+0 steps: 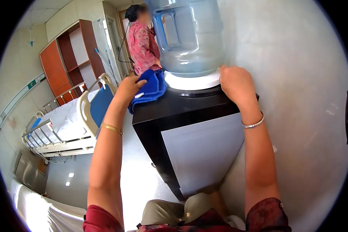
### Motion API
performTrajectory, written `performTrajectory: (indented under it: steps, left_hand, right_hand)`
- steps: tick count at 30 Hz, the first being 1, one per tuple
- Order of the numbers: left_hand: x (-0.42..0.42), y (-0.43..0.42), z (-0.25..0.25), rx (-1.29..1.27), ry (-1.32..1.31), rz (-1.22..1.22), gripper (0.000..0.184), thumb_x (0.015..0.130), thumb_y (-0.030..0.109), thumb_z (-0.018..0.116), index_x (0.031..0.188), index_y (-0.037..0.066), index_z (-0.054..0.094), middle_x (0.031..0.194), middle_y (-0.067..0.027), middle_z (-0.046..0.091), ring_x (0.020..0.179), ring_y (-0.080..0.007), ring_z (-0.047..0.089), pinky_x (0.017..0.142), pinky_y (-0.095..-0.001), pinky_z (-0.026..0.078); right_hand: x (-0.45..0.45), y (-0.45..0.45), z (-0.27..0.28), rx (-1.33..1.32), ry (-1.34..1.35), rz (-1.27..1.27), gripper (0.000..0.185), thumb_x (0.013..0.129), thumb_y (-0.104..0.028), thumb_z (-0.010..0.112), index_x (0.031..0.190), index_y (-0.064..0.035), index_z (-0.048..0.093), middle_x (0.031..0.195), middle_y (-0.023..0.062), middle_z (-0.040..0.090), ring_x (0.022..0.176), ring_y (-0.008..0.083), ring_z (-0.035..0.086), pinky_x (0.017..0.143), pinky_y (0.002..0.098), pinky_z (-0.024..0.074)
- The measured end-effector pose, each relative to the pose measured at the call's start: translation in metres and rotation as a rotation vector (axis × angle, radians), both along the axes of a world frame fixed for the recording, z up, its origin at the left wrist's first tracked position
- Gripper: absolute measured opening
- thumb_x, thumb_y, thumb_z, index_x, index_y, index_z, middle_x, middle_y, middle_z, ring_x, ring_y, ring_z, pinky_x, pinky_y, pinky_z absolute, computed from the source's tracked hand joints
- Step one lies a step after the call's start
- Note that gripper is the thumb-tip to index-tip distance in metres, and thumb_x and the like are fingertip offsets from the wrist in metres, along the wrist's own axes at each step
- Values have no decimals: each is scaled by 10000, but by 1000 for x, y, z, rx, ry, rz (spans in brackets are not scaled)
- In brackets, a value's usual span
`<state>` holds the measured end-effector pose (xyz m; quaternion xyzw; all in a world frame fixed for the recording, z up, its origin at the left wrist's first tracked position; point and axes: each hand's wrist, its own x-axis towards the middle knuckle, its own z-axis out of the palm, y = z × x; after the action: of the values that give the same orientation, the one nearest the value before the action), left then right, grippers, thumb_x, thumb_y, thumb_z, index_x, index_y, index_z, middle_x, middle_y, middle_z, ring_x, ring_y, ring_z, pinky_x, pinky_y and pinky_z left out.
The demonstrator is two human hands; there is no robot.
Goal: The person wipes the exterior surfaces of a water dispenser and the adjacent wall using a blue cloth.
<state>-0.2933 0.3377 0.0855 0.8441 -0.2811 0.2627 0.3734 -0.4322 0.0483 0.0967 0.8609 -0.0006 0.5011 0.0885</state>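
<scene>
My left hand (128, 89) is at the near-left edge of a folded blue cloth (154, 86), thumb over it and fingers curled, partly hidden. The cloth lies on the black top of a water dispenser (174, 110) and droops over its left edge. My right hand (237, 86) is closed, its fingertips against the right side of the white collar (193, 82) under the bottle; whether anything is in them is hidden. A clear blue water bottle (193, 42) with a moulded handle stands upright in that collar, its top cut off by the view.
A person (144, 46) in a pink patterned top stands behind the dispenser. To the left are a hospital bed (69, 116) with side rails and a brown cabinet (65, 62). The pale wall (297, 96) rises close on the right.
</scene>
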Motion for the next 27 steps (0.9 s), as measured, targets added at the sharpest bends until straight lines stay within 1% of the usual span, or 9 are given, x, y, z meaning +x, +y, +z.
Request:
performTrajectory:
  steps: [9,14,15,17,18,21,23,25,27]
  left_hand:
    - [-109,-6,12,177,-35,35,270,847,222,574,947,-25,616,717,-207,604,643,-322,576,656,-350,448]
    - [-163,-15,9,255,-193,49,217,817,168,588,923,-19,614,882,-213,595,802,-375,570,711,-387,444]
    - [-161,-14,8,260,-184,45,217,817,168,588,923,-19,614,882,-213,595,802,-375,570,711,-387,444]
    - [-147,-18,4,382,-500,14,218,816,170,587,921,-21,610,870,-213,591,788,-387,563,704,-403,441]
    - [-151,-21,13,489,-385,17,223,834,149,554,947,-41,585,879,-209,603,819,-339,585,729,-370,449]
    - [-145,-34,32,671,-201,39,232,832,156,553,953,-39,584,872,-205,604,803,-341,586,718,-374,452]
    - [-139,-45,33,719,-244,59,237,834,176,551,943,-32,585,875,-201,605,787,-345,584,706,-378,453]
    - [-129,-62,34,658,-419,-163,236,839,190,545,906,-33,577,845,-195,596,767,-362,565,691,-389,447]
    - [-130,-79,40,656,-386,-208,233,841,196,540,870,-34,565,819,-196,579,766,-383,541,686,-406,437]
  right_hand:
    - [7,-7,0,-29,-98,39,114,708,-26,526,605,-45,572,612,151,593,584,308,591,519,387,466]
    - [12,-13,0,-36,-98,39,122,695,-26,534,581,-51,572,609,147,592,580,308,588,513,381,465]
    - [12,-14,0,-45,-96,32,122,691,-27,538,577,-53,573,605,146,590,576,307,587,510,378,464]
    - [25,-20,-2,-50,-108,32,119,687,-29,541,575,-52,574,602,145,589,577,307,587,507,375,464]
    - [26,-21,-2,-61,-132,28,117,684,-31,545,573,-52,576,599,144,588,577,307,586,505,372,464]
    - [33,-26,-3,-64,-141,17,106,675,-33,549,575,-49,579,593,143,584,579,304,587,504,376,466]
    - [30,-25,-3,-58,-128,16,101,670,-35,553,574,-45,582,596,145,584,584,303,589,507,378,469]
    - [30,-25,2,-55,-114,19,96,666,-38,557,574,-42,584,598,147,584,589,302,591,509,380,471]
    - [30,-28,3,-67,-78,63,127,784,-84,504,701,0,551,591,188,553,581,358,563,542,439,460]
